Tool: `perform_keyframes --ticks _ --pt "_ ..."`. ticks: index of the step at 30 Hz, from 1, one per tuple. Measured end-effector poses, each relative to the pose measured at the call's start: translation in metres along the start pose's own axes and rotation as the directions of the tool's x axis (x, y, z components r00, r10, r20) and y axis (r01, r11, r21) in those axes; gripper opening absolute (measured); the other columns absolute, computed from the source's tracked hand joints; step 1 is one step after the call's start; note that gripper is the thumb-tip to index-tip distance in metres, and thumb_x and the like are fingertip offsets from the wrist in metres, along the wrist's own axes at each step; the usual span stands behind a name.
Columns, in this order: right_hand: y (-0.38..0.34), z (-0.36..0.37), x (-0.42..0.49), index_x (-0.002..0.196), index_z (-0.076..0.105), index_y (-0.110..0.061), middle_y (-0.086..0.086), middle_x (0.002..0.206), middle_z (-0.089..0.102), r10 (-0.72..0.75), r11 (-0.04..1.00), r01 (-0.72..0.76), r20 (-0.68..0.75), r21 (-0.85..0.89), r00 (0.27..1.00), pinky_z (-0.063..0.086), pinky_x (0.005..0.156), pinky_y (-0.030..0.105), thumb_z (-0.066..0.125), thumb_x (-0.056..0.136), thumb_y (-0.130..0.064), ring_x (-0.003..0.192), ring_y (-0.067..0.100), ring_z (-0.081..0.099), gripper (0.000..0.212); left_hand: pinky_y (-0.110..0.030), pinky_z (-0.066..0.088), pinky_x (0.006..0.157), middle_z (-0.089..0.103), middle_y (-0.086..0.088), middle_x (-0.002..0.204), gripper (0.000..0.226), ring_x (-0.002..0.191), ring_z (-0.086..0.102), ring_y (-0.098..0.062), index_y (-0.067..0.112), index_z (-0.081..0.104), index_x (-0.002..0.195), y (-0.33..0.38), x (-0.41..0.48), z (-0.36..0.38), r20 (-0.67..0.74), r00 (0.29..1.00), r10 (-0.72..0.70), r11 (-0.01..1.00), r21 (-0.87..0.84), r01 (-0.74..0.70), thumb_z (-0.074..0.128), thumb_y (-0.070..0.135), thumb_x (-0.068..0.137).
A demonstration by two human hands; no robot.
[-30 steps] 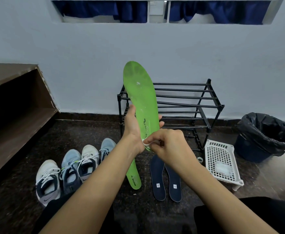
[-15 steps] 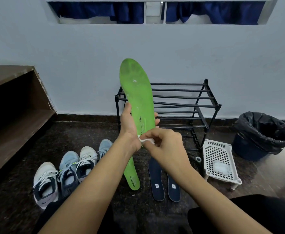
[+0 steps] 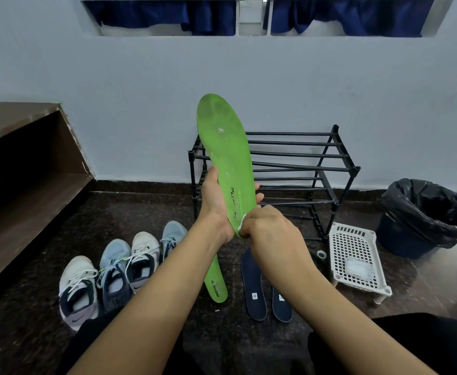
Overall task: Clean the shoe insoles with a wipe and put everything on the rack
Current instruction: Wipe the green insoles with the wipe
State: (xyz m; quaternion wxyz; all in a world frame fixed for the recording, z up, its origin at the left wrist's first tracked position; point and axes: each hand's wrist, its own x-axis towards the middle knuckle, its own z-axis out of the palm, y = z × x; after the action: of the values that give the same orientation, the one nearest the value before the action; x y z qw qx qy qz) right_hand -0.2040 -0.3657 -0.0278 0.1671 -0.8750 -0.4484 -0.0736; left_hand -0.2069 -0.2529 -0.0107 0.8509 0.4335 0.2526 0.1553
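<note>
Left hand (image 3: 216,201): fingers wrapped round lower half of green insole (image 3: 227,147), held upright, toe up. Right hand (image 3: 272,231): curled, pinching white wipe (image 3: 241,221) against the heel end, beside left palm. Floor below: second green insole (image 3: 216,286), partly hidden by left forearm; dark blue insoles (image 3: 254,288) just right of it. Four shoes (image 3: 113,272) in row at left. White basket (image 3: 342,240) at right. Black rack (image 3: 297,163) against wall, behind held insole. Lined bin (image 3: 425,212) far right.

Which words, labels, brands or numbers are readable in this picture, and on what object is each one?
Held green insole: dark print, too blurred to read.
Green insole on floor: print too small.
Navy insoles: white tags, unreadable.
White shoe: swoosh mark, no words.
</note>
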Motion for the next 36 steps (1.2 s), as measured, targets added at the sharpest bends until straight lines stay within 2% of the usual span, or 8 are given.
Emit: perform_keyframes --ticks 4,8,14,19,26,29,32,36 --pt "0.008 0.004 0.008 0.066 0.066 -0.010 0.002 0.071 0.062 -0.047 0.999 0.046 -0.202 -0.008 0.978 0.050 0.045 0.027 0.075 0.054 0.007 0.071 0.025 0.059 0.023 -0.035 0.054 0.072 0.065 -0.020 0.093 0.076 0.077 0.063 -0.032 0.006 0.064 0.111 -0.002 0.001 0.002 -0.011 1.000 0.000 0.997 -0.075 0.000 0.019 0.065 0.098" --pt "0.011 0.003 0.011 0.066 0.069 -0.013 0.002 0.066 0.064 0.005 0.997 0.009 -0.182 0.073 0.983 0.045 0.049 0.023 0.077 0.055 0.006 0.064 0.024 0.059 0.024 -0.033 0.056 0.066 0.064 -0.020 0.091 0.075 0.073 0.062 -0.032 0.003 0.063 0.112 -0.003 -0.001 0.004 0.003 1.000 -0.020 0.998 -0.065 0.021 0.020 0.064 0.098" --pt "0.004 -0.007 0.000 0.098 0.073 -0.023 0.006 0.099 0.070 0.113 0.979 -0.100 -0.063 0.178 0.992 0.050 0.079 0.036 0.057 0.085 -0.009 0.092 0.029 0.063 0.026 -0.037 0.051 0.073 0.069 -0.016 0.089 0.074 0.076 0.066 -0.030 0.007 0.068 0.100 0.001 0.003 0.000 0.012 1.000 -0.028 0.999 -0.029 0.028 0.021 0.064 0.097" --pt "0.007 0.000 0.002 0.091 0.075 -0.018 0.008 0.092 0.070 0.054 0.977 -0.027 -0.125 0.210 0.991 0.052 0.075 0.038 0.058 0.082 -0.004 0.086 0.030 0.064 0.023 -0.037 0.052 0.073 0.068 -0.017 0.089 0.076 0.076 0.066 -0.030 0.007 0.068 0.098 -0.001 0.004 0.000 -0.007 1.000 -0.014 0.998 -0.054 0.014 0.020 0.066 0.097" --pt "0.014 0.004 0.020 0.072 0.073 -0.009 0.008 0.070 0.069 0.010 0.987 0.031 -0.252 0.157 0.968 0.055 0.055 0.038 0.068 0.057 0.014 0.067 0.031 0.064 0.027 -0.032 0.048 0.068 0.065 -0.017 0.081 0.072 0.072 0.061 -0.027 0.004 0.065 0.090 -0.007 -0.004 0.009 0.003 0.997 -0.079 0.996 -0.040 0.079 0.022 0.061 0.099" --pt "0.011 0.000 0.017 0.077 0.075 -0.010 0.010 0.076 0.070 0.039 0.980 0.012 -0.248 0.200 0.968 0.054 0.062 0.039 0.065 0.067 0.011 0.070 0.034 0.065 0.025 -0.034 0.051 0.069 0.066 -0.019 0.086 0.067 0.074 0.061 -0.029 0.005 0.066 0.095 -0.004 -0.003 0.007 -0.006 0.998 -0.063 0.996 -0.056 0.063 0.025 0.058 0.099" --pt "0.007 -0.004 0.006 0.087 0.076 -0.019 0.009 0.087 0.071 0.114 0.964 -0.072 -0.155 0.255 0.981 0.050 0.072 0.034 0.060 0.082 -0.002 0.080 0.032 0.065 0.024 -0.037 0.054 0.071 0.066 -0.020 0.092 0.069 0.075 0.063 -0.033 0.005 0.065 0.104 -0.003 -0.001 0.006 -0.008 0.998 -0.057 0.995 -0.077 0.056 0.025 0.061 0.099" --pt "0.003 -0.009 -0.001 0.091 0.074 -0.026 0.003 0.092 0.071 0.162 0.953 -0.140 -0.059 0.269 0.985 0.048 0.077 0.029 0.058 0.086 -0.009 0.086 0.024 0.064 0.024 -0.037 0.052 0.070 0.068 -0.017 0.093 0.075 0.075 0.065 -0.030 0.006 0.065 0.108 -0.001 -0.001 0.003 0.011 0.998 -0.065 0.997 -0.031 0.065 0.022 0.065 0.097"
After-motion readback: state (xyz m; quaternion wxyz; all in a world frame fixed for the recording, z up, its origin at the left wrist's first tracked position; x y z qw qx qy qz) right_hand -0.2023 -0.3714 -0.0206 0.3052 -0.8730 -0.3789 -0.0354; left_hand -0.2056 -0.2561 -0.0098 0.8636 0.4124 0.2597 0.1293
